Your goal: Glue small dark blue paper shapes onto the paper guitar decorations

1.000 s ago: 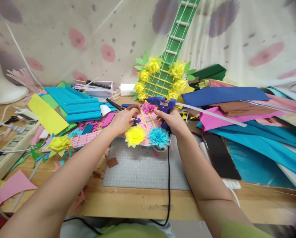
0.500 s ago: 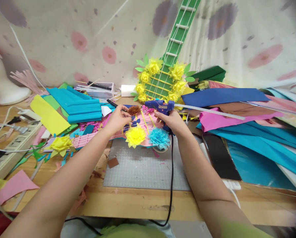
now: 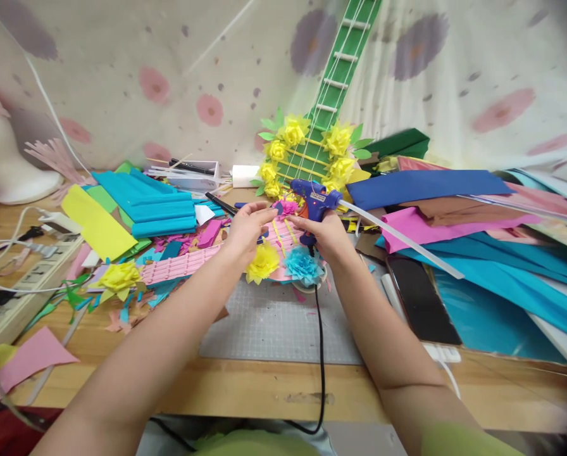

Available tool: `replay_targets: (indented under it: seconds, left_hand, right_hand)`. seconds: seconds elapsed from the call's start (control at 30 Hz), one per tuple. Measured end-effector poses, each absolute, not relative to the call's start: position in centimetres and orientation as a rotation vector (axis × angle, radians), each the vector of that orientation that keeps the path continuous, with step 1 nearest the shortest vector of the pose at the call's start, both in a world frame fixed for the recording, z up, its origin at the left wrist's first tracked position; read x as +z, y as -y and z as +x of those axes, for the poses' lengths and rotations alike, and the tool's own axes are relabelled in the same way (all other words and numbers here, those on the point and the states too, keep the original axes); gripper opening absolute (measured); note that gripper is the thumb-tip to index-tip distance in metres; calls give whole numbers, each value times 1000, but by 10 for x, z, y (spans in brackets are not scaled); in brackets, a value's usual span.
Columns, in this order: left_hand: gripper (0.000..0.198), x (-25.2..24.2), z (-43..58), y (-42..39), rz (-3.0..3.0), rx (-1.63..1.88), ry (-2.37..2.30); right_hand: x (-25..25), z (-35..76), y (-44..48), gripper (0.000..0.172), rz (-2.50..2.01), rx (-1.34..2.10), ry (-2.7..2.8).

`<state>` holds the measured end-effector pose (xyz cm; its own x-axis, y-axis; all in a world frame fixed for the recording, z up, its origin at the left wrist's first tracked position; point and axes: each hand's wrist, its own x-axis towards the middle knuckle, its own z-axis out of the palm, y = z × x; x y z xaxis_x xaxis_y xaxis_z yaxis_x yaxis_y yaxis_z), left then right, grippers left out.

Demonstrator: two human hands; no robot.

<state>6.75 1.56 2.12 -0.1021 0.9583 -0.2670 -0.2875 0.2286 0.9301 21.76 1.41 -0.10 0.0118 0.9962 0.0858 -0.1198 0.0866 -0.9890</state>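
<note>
My right hand (image 3: 335,239) grips a blue glue gun (image 3: 316,197), with a long clear glue stick (image 3: 402,239) sticking out of its back. My left hand (image 3: 250,231) is closed in a pinch, and a small dark blue paper leaf (image 3: 278,206) shows at its fingertips, just below the gun's nozzle. Under both hands lies a pink paper guitar (image 3: 181,265) with yellow strips across its body. It carries a yellow paper flower (image 3: 263,262), a light blue one (image 3: 303,265) and a magenta one (image 3: 289,208). My left hand hides part of the body.
A green paper guitar (image 3: 333,88) ringed with yellow flowers leans at the back. Folded crepe paper (image 3: 162,209) and scraps crowd the left; more sheets (image 3: 430,187) and a phone (image 3: 421,297) lie right. A grey cutting mat (image 3: 283,329), the gun's black cord (image 3: 321,354) and a power strip (image 3: 31,278) are also there.
My left hand has moved right, toward the glue gun, and now covers where a brown paper flower showed. The gun has tilted and shifted slightly right, its glue stick slanting lower.
</note>
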Motion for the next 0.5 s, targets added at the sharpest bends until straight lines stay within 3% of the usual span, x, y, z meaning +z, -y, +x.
replay_targets:
  seconds: [0.5]
  left_hand:
    - [24,18,94,-2,737,1297,-1172]
  right_hand:
    - [-4,224,-21,47,-1123,1165,1071]
